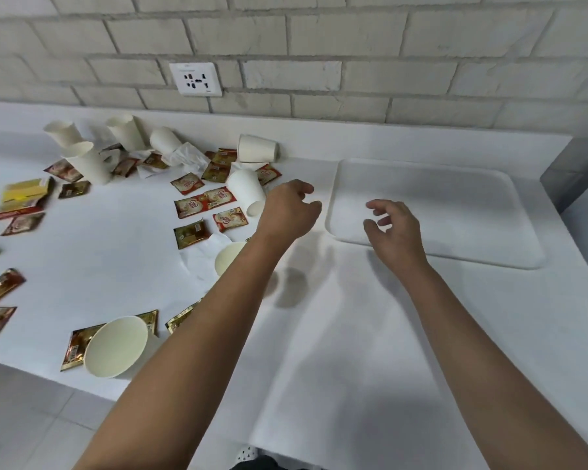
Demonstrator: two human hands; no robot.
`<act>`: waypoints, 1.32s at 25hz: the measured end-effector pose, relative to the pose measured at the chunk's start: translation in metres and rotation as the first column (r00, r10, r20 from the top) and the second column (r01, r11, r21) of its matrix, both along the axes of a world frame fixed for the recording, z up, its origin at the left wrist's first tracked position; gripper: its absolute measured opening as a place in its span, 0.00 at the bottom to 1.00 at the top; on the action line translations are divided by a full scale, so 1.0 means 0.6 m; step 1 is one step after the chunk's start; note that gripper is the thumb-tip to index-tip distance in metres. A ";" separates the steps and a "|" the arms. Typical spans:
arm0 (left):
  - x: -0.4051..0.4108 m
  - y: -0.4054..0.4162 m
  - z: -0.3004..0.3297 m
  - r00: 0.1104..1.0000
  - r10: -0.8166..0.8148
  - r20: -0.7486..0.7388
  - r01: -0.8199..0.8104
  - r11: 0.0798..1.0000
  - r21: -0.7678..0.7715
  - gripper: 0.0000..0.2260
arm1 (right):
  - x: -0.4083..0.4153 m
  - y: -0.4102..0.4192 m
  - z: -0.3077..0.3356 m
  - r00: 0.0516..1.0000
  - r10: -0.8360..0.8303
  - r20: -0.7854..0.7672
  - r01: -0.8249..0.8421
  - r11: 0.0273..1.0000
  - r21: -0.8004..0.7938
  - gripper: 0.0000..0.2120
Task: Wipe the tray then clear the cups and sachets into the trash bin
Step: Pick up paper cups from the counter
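A white tray lies on the white counter at the right, with nothing on it. My right hand hovers over the tray's near left corner, fingers loosely curled, holding nothing. My left hand hangs just left of the tray, fingers relaxed and empty, beside a tipped paper cup. Several white paper cups stand or lie on the left half of the counter, one big one at the front edge. Red and gold sachets and crumpled tissues are scattered among them.
A brick wall with a power socket backs the counter. A yellow and red box lies at the far left. The counter's front edge runs across the lower left, with floor tiles below. No trash bin is in view.
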State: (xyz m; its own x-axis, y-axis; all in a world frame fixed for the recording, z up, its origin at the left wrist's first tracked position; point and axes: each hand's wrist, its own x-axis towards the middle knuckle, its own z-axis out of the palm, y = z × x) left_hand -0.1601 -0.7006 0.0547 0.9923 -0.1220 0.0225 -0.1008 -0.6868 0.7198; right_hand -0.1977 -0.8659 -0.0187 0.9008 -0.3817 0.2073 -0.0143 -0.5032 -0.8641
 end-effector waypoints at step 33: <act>-0.202 0.526 -0.136 0.946 -0.318 -0.058 0.300 0.930 -0.215 0.54 | -0.072 0.382 -0.055 0.994 -0.032 -0.106 0.060 0.958 0.279 0.41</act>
State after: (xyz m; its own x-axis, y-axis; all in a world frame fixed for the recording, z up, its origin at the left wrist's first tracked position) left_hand -0.2811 -0.3849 -0.0268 0.9050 -0.4253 -0.0093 -0.2133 -0.4727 0.8550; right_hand -0.2408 -0.6365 -0.0514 0.8915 -0.4530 -0.0041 -0.1248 -0.2370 -0.9635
